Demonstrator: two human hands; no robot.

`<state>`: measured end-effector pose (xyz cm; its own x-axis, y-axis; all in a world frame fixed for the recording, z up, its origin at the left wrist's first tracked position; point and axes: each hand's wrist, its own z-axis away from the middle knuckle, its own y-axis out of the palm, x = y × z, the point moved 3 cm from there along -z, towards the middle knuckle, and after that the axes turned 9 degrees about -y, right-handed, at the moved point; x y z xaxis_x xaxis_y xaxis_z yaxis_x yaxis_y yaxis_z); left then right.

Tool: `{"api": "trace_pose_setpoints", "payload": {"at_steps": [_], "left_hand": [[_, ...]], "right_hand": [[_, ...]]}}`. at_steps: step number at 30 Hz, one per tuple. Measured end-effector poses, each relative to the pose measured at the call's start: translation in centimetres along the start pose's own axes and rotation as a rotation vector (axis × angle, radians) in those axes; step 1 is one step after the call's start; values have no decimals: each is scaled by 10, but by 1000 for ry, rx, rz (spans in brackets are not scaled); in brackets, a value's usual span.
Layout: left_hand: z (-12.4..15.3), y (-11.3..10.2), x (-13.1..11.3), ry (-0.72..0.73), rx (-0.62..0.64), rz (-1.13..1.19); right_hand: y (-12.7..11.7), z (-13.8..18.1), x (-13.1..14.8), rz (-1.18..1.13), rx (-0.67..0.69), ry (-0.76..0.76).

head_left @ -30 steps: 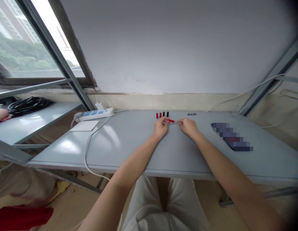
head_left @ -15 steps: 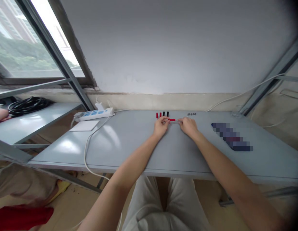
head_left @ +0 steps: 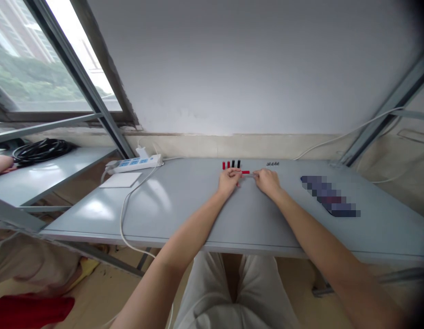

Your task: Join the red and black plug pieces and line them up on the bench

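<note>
In the head view, my left hand (head_left: 229,181) is closed at the fingertips around a small red cylinder (head_left: 245,172), which sticks out to the right. Opposite it, my right hand (head_left: 267,182) is pinched on a thin greyish rod (head_left: 249,177) pointing toward the left hand; its far end is too small to make out. Just behind the left hand stand two short red cylinders (head_left: 226,165) and two black ones (head_left: 235,163) in a row. Several tiny metal parts (head_left: 272,163) lie in a line behind the right hand.
A white power strip (head_left: 136,163) and a flat white piece (head_left: 120,180) lie at the left of the grey table (head_left: 184,214). A white cable (head_left: 122,214) runs over its front edge. A pixelated dark object (head_left: 330,196) lies right. Coiled black cable (head_left: 44,150) rests on the neighbouring shelf.
The left fingers have shifted slightly around the red cylinder, and the grey rod now shows a little lower in front of it. Both hands stay in nearly the same place.
</note>
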<state>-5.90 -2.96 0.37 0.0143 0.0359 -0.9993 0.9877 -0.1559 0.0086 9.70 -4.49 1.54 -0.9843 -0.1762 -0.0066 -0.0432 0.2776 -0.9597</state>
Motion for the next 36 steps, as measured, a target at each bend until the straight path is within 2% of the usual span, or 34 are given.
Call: {"api": "trace_pose_setpoints", "payload": {"at_steps": [7,18,25,31,36], "left_hand": [[5,3,-4,-12,33,0],[2,-1,0,-29,-50,-114],[1,1,0,-37,-20,-99],[4,2,-1,-27,36,-101],[5,1,-2,-43,36,-90]], "right_hand": [[1,0,1,17,11,8],[-3,1,0,40,-3,19],[-3,0,6,20,-35,-31],[-12,3,20,-43,-101,-149],[-16,4,23,-60,-135,-184]]}}
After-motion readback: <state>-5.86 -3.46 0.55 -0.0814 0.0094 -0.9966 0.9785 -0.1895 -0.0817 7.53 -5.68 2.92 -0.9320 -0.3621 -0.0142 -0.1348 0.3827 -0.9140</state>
